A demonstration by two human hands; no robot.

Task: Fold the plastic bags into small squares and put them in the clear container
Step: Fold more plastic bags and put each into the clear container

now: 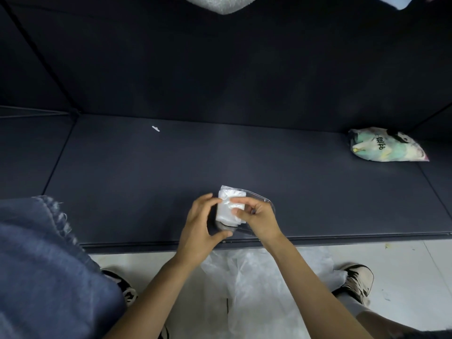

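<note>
- White folded plastic bag (230, 209) sits in the clear container (265, 200), near the front edge of the dark mat (171, 167).
- The right hand (259, 217) pinches the bag with curled fingers.
- The left hand (200, 228) grips the container's near side.
- A printed bag (386, 145) lies far right.
- Loose plastic (256, 277) lies on the floor between the shoes.

Dark padded bench (146, 172), dark padded wall (220, 64) behind. Pale floor (403, 255) below its front edge. Printed packet (386, 145) at far right. Dim, even light.
</note>
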